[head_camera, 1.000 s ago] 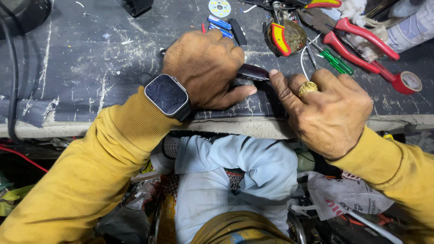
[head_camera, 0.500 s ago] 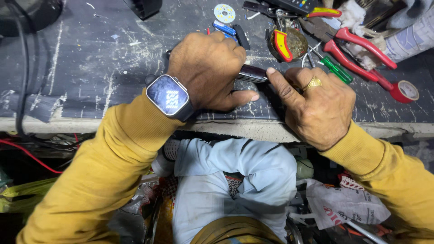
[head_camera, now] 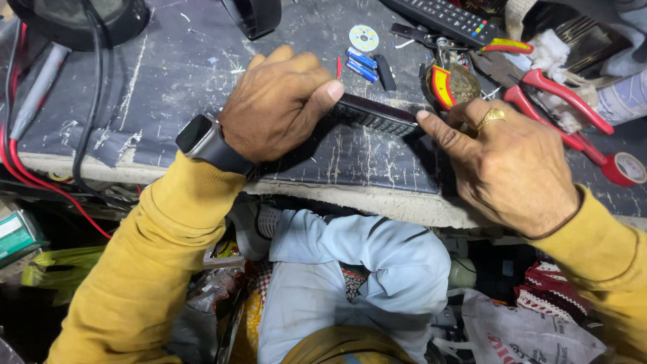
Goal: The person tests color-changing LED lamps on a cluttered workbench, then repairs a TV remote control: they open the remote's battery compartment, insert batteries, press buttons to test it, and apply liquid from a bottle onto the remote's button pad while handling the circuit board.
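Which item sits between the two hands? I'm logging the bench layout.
A dark, slim keypad device, gripped by the left hand and right hand, in the head view.

Left hand covers the near end of the dark device; its full length cannot be told. Key markings on the device too small to make out. Right hand: fingers beyond the index curl under, out of sight. Remote cut off by the top edge. Red pliers partly behind the right hand; jaws hidden among clutter. Tape roll clipped by the right edge. Black lamp base cut off at top. Under the tabletop, cloth and bags run together, indistinct.
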